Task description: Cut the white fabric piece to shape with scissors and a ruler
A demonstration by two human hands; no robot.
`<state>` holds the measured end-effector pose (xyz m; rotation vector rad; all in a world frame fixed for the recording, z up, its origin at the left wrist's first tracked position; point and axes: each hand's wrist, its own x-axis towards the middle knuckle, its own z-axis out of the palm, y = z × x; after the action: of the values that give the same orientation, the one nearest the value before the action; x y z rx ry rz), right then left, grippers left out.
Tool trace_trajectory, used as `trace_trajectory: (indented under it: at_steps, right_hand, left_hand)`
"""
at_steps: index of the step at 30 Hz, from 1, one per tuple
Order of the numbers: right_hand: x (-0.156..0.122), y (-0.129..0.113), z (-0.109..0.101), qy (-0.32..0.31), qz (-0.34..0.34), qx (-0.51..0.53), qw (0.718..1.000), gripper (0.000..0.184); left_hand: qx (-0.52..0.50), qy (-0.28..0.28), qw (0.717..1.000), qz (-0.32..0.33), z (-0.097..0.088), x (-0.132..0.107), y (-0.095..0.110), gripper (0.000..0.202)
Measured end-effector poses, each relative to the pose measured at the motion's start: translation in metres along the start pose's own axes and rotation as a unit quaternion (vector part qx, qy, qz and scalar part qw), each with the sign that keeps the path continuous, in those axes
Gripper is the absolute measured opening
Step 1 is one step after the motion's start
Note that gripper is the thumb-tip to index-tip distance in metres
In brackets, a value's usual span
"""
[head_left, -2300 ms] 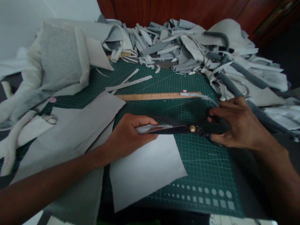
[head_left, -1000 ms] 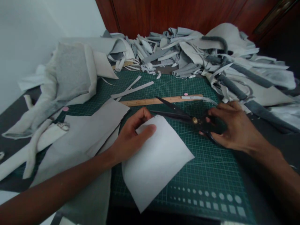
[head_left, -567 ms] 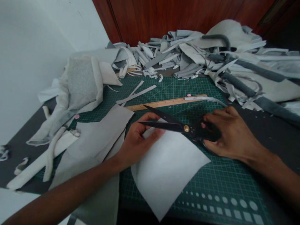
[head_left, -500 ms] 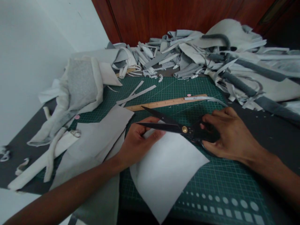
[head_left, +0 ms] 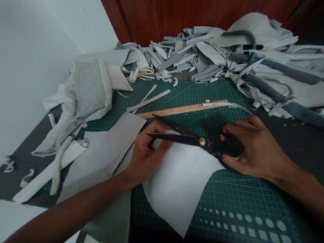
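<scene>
Room on mat [head_left: 240, 192] below R hand [head_left: 254, 148]; wood ruler [head_left: 177, 110] prob. blocks ahead.

A person's right hand [head_left: 255, 148] grips black tailor's shears [head_left: 202, 141] by the handles, blades open around the edge of a white fabric sheet [head_left: 182, 192] pinched by the left hand [head_left: 149, 152], all on a green cutting mat [head_left: 235, 192]. A wooden ruler [head_left: 182, 110] lies across the mat, with grey-and-white fabric scraps [head_left: 202, 57] heaped beyond it.
</scene>
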<state>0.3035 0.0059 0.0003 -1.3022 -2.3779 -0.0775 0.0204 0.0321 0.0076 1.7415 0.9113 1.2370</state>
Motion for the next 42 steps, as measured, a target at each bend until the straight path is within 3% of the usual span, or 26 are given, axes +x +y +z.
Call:
trace_trajectory:
  at_steps: [13, 36, 42]
  right_hand:
    - [-0.0002, -0.0013, -0.0022, 0.002, -0.005, 0.006, 1.0, 0.014]
    - [-0.0004, -0.0003, -0.004, 0.034, -0.018, 0.018, 0.999, 0.017]
    - [-0.0005, 0.0027, -0.0092, 0.048, -0.039, -0.003, 0.998, 0.026]
  left_hand:
    - [-0.036, -0.001, 0.999, 0.022, 0.0016, -0.0002, -0.0005, 0.02]
    - [-0.017, 0.013, 1.0, 0.007, 0.001, -0.0018, -0.0004, 0.023]
    - [-0.035, 0.004, 0.999, -0.003, 0.0013, -0.0028, -0.0001, 0.021]
